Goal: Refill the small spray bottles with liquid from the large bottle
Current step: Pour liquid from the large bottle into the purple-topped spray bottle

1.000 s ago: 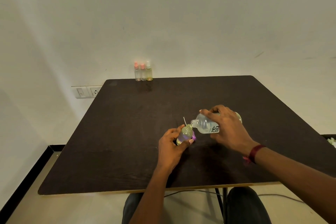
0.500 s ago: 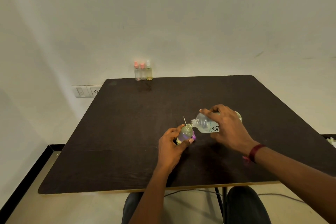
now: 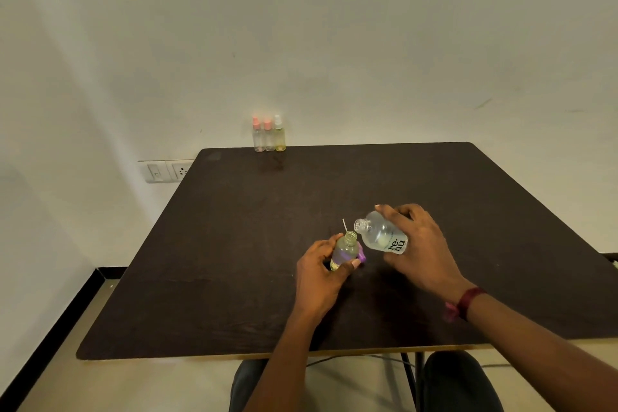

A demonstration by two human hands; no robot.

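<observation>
My left hand (image 3: 319, 273) grips a small clear spray bottle (image 3: 344, 249) with its cap off, standing nearly upright on the dark table (image 3: 234, 244), filled with pale yellowish liquid. My right hand (image 3: 418, 244) holds the large clear bottle (image 3: 381, 236), tilted with its open mouth pointing up-left, just above and right of the small bottle's mouth and apart from it. A purple spray cap (image 3: 362, 256) with a thin white dip tube (image 3: 343, 225) lies on the table right behind the small bottle.
Three small spray bottles (image 3: 269, 134) stand in a row at the table's far edge against the white wall, two with pink caps and one with a white cap. A wall socket (image 3: 167, 171) sits left of the table. My knees show below the near edge.
The large bottle has tipped back upward, and its mouth has lifted away from the small bottle's mouth. My left hand and the small bottle have stayed put.
</observation>
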